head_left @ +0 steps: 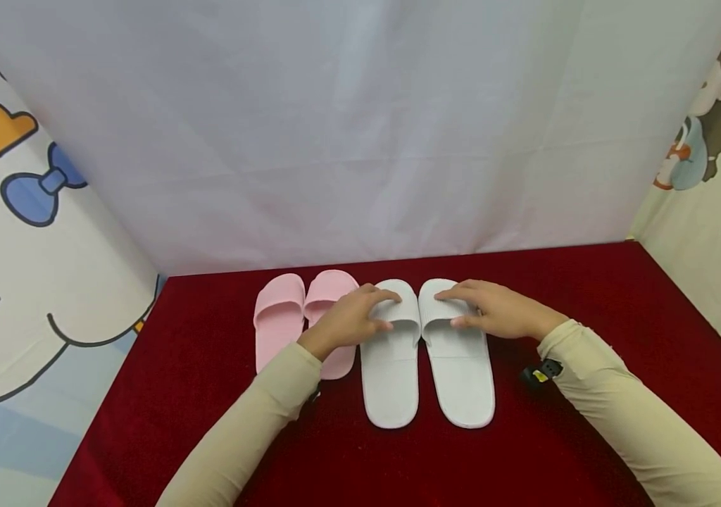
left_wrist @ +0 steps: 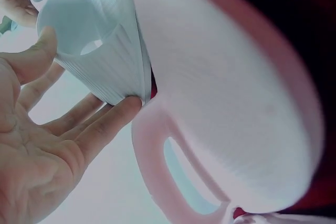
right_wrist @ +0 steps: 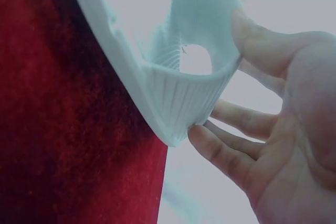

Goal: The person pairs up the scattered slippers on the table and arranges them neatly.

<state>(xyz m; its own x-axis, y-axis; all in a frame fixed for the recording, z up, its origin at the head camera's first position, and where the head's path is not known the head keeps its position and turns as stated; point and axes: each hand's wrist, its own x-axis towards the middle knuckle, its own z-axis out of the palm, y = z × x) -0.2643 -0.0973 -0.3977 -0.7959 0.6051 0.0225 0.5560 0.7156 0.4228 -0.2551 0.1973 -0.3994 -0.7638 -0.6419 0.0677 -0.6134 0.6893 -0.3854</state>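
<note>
Two white slippers (head_left: 389, 387) lie flat side by side, toes toward the back, with ribbed straps. On the left slipper's strap (left_wrist: 113, 72) rest the fingertips of my left hand (head_left: 346, 318), its thumb near the foot opening. My right hand (head_left: 505, 310) touches the right white slipper (head_left: 464, 391) from its outer side. In the right wrist view, fairly straight fingers meet the strap (right_wrist: 181, 95), and the thumb lies near its rim. Close to my left wrist is a pair of pink slippers (head_left: 279, 336); my left hand and forearm partly cover the nearer one (left_wrist: 226, 87).
Dark red cloth (head_left: 563, 451) covers the surface. A pale curtain (head_left: 360, 141) hangs along the back. Printed cartoon panels (head_left: 37, 303) stand at both sides. A dark wrist device (head_left: 541, 371) sits below my right wrist.
</note>
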